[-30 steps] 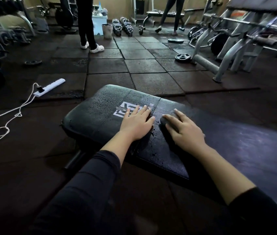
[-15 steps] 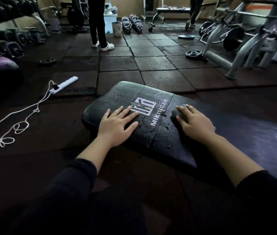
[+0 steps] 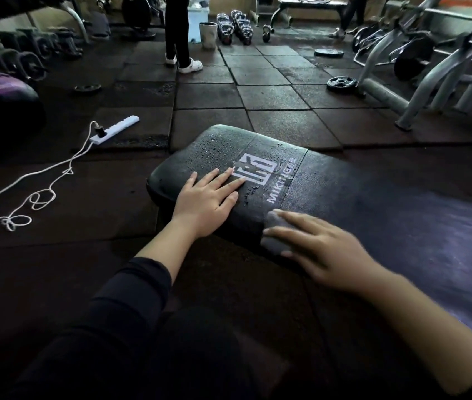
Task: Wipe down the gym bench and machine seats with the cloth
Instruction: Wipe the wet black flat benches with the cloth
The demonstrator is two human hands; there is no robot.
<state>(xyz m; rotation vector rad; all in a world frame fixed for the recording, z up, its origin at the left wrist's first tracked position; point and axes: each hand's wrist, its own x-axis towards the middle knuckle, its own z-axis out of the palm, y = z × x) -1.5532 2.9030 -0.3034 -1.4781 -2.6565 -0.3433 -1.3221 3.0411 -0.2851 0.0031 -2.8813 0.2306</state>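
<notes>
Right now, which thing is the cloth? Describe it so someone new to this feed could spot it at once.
Find the black bench pad with the white logo, low in the middle of the gym floor. Two hands rest on it: the left hand lies flat beside the logo, touching nothing else. The cloth is the small grey wad under the right hand, at the pad's near edge, the only pale soft thing there.

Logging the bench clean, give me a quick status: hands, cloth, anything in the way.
Left hand flat on the bench pad, bracing. Right hand pressing the grey cloth on the pad's near edge. Droplets left around the logo. Nothing blocking.
</notes>
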